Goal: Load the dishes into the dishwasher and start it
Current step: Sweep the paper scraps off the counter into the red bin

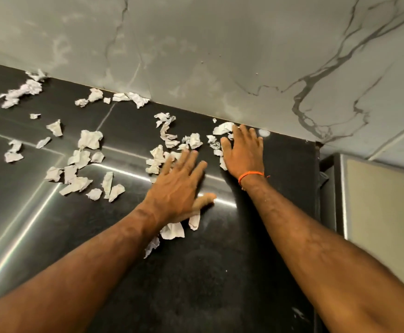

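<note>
Dark shiny desk (256,248) holds torn paper bits (89,139), mostly left of both flat, open hands. Left hand (175,188) is nearer them than right hand (243,152). No dishes or dishwasher show.

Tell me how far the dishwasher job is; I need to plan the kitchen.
Nothing of the loading shows: no dishes and no dishwasher are in view. In hand: the left hand and right hand lie flat with straight fingers on the dark countertop among torn paper scraps. Loading and starting appear left to do.
</note>
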Demonstrator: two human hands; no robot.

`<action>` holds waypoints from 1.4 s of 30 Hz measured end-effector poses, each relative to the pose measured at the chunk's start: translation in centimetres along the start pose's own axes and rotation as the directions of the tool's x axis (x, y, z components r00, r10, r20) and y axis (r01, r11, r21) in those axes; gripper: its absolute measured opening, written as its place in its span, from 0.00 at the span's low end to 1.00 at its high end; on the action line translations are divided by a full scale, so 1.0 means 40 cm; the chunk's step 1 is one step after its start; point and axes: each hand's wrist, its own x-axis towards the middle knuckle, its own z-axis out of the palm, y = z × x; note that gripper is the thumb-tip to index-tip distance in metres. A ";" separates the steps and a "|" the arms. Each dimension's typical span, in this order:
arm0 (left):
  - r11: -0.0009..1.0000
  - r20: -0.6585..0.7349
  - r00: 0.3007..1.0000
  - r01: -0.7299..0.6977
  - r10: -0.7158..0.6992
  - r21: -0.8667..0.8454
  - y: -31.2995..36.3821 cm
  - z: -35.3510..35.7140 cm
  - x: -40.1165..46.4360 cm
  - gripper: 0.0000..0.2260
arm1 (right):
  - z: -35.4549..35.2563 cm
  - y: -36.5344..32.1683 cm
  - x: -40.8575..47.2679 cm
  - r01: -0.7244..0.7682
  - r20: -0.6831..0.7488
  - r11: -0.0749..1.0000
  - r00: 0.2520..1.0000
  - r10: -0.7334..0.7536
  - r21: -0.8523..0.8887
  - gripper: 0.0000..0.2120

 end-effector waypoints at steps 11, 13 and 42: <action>0.986 0.116 0.984 -0.123 0.136 -0.111 -0.119 0.004 -0.087 0.46 | 0.080 -0.208 0.109 0.529 0.247 0.840 0.803 -0.542 0.123 0.24; 0.993 0.130 0.990 -0.046 0.061 -0.112 -0.135 0.018 -0.096 0.44 | 0.093 -0.237 0.112 0.556 0.244 0.781 0.746 -0.620 0.284 0.23; 0.838 -0.088 0.841 0.511 -0.533 -0.189 -0.328 0.052 -0.393 0.34 | 0.061 -0.346 -0.240 0.288 0.154 0.953 0.942 -0.299 0.090 0.26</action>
